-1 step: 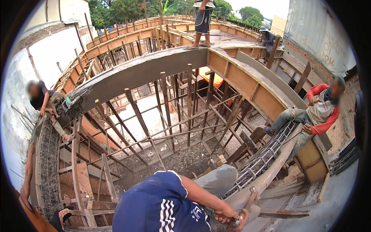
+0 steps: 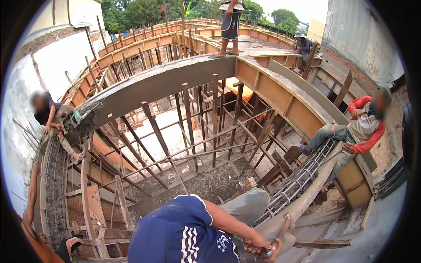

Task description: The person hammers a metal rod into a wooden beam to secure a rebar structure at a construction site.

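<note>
My left arm, in a short blue sleeve, reaches across to my lap, where both hands come together low in the view. A hammer [image 2: 281, 229] with a worn handle slants up from them, its head above my knee. Around its handle close the fingers of my right hand [image 2: 276, 250]. Right beside it, my left hand [image 2: 255, 246] is closed with its fingers bunched near the lower end of the handle; what they pinch is too small to make out. My grey-trousered knee [image 2: 252, 204] rises beyond the hands, next to a long curved board [image 2: 302, 202].
A reinforcing-bar cage [image 2: 287, 190] runs along the board toward a seated co-worker [image 2: 366, 127]. Below my knees is a deep pit with wooden props [image 2: 215, 118] under a grey beam [image 2: 162, 81]. Co-workers sit at the left and stand on the far beam. A plank [image 2: 322, 242] juts out at right.
</note>
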`<move>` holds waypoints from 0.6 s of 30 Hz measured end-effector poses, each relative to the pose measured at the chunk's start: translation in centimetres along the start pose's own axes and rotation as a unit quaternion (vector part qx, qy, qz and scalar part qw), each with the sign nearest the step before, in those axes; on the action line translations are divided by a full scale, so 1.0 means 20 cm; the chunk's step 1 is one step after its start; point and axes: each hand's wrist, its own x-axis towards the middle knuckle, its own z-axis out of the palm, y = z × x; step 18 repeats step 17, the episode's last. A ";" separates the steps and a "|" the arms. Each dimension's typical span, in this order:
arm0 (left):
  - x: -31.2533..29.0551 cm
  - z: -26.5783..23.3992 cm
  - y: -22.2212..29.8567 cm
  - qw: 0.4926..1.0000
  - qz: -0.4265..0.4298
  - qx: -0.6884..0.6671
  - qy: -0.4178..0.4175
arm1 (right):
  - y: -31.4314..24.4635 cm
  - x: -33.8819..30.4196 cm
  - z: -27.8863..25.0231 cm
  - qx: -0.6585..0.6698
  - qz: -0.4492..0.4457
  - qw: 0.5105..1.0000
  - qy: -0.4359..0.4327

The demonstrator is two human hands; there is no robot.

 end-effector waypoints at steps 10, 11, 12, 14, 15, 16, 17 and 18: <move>-0.12 -0.10 -0.02 0.972 0.129 0.194 0.034 | 0.00 0.03 0.02 0.038 0.088 0.995 0.012; -0.21 -0.13 0.02 0.960 0.150 0.231 0.058 | -0.01 0.03 0.04 0.047 0.120 0.991 0.018; -0.32 -0.15 0.10 0.936 0.201 0.268 0.113 | -0.02 0.03 0.04 0.052 0.148 0.987 0.019; -0.61 -0.15 0.29 0.833 0.432 0.316 0.139 | 0.04 0.00 -0.03 0.053 0.164 0.985 0.022; -0.76 -0.14 0.36 0.785 0.538 0.284 0.118 | 0.11 -0.01 -0.09 0.059 0.165 0.984 0.014; -1.01 -0.07 0.44 0.698 0.650 0.283 0.102 | 0.21 -0.02 -0.21 0.061 0.164 0.985 0.012; -1.29 0.05 0.44 0.630 0.728 0.248 0.103 | 0.25 -0.01 -0.17 0.051 0.189 0.980 -0.018; -1.29 0.05 0.44 0.630 0.728 0.248 0.103 | 0.25 -0.01 -0.17 0.051 0.189 0.980 -0.018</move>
